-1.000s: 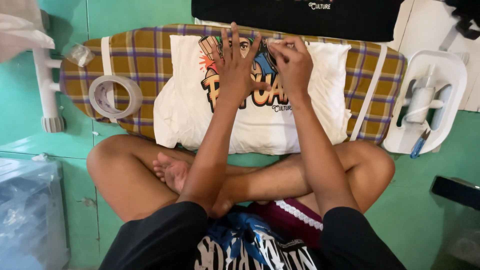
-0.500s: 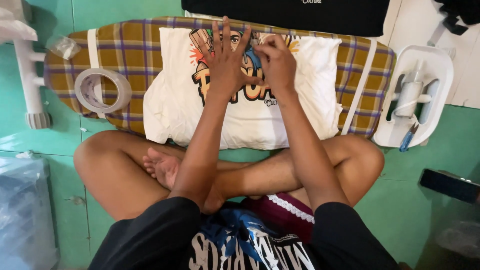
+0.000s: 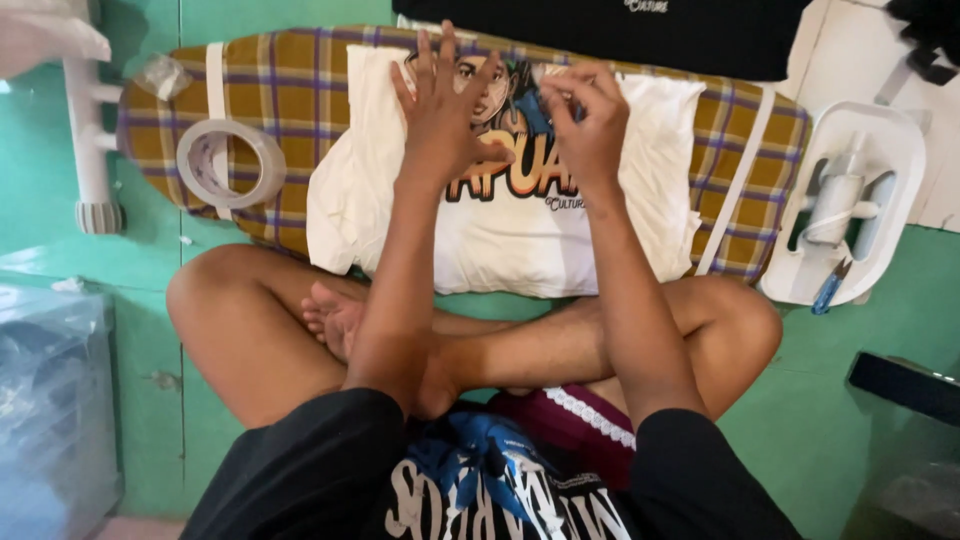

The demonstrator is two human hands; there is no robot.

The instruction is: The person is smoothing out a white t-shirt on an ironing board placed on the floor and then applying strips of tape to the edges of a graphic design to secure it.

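A folded white t-shirt (image 3: 520, 240) with a colourful cartoon print lies on a low checked ironing board (image 3: 290, 90) in front of my crossed legs. My left hand (image 3: 440, 110) rests flat on the print with its fingers spread, near the shirt's far edge. My right hand (image 3: 590, 125) sits just to the right of it. Its fingertips are pinched on a thin clear strip (image 3: 553, 76) at the top of the print. The strip is small and hard to make out.
A roll of clear tape (image 3: 232, 163) lies on the board's left end. A white tray (image 3: 900, 130) with a bottle and a blue tool (image 3: 830, 285) stands at the right. A black garment (image 3: 600, 30) lies beyond the board. Clear plastic bags (image 3: 50, 400) sit at the left.
My left hand has slid a little to the left and up the print, uncovering more of the lettering. My right hand stays pinched at the print's top edge.
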